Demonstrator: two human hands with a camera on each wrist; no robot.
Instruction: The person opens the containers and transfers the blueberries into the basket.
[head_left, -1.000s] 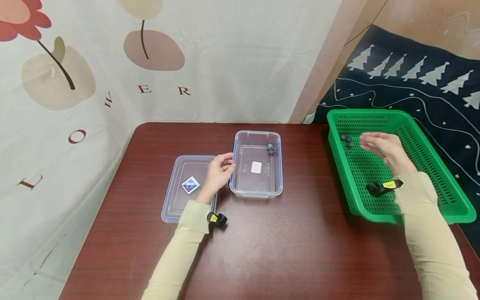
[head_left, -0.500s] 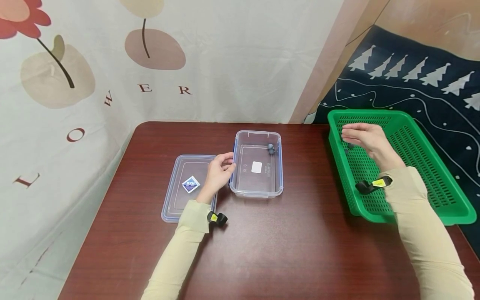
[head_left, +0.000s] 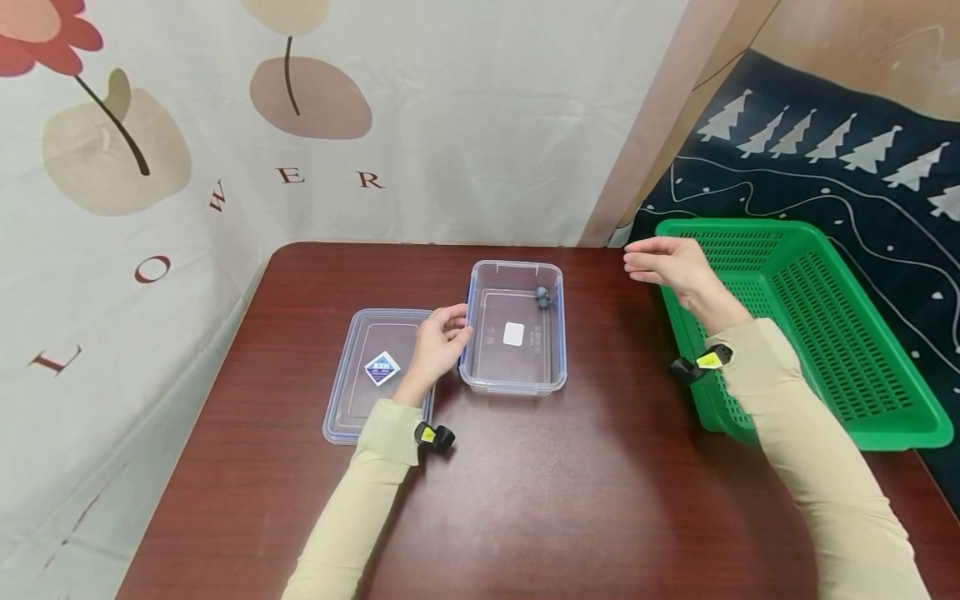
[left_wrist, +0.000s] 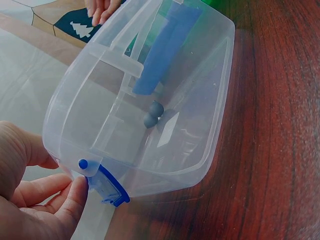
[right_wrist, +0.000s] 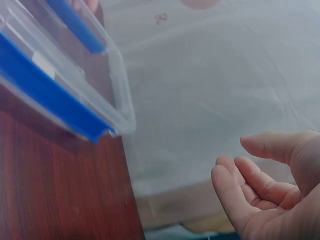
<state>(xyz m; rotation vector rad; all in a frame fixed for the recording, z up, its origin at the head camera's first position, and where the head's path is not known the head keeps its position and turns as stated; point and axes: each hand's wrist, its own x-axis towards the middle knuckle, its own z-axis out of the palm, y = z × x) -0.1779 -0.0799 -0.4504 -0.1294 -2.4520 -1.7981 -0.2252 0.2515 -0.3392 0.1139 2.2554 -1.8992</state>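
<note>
A clear plastic food container (head_left: 512, 367) with blue side latches stands without its lid on the table. Its left side is held by my left hand (head_left: 441, 340), thumb and fingertips at the rim and the blue latch (left_wrist: 110, 186). Two small dark blue balls, which look like blueberries (left_wrist: 154, 114), lie together inside it. My right hand (head_left: 675, 271) hovers by the left rim of the green basket (head_left: 847, 437), palm up in the right wrist view. A gap shows between its thumb and fingers, with nothing visible in it.
The container's lid (head_left: 348, 367) lies flat to the left, partly under the left hand and sleeve. The basket's far-left corner is hidden behind the right hand and arm. A printed cloth (head_left: 465, 125) hangs along the table's back edge.
My right hand has moved left from inside the green basket to beyond its left rim. The dark blue balls seen in the basket earlier are now hidden. My left hand has stayed put.
</note>
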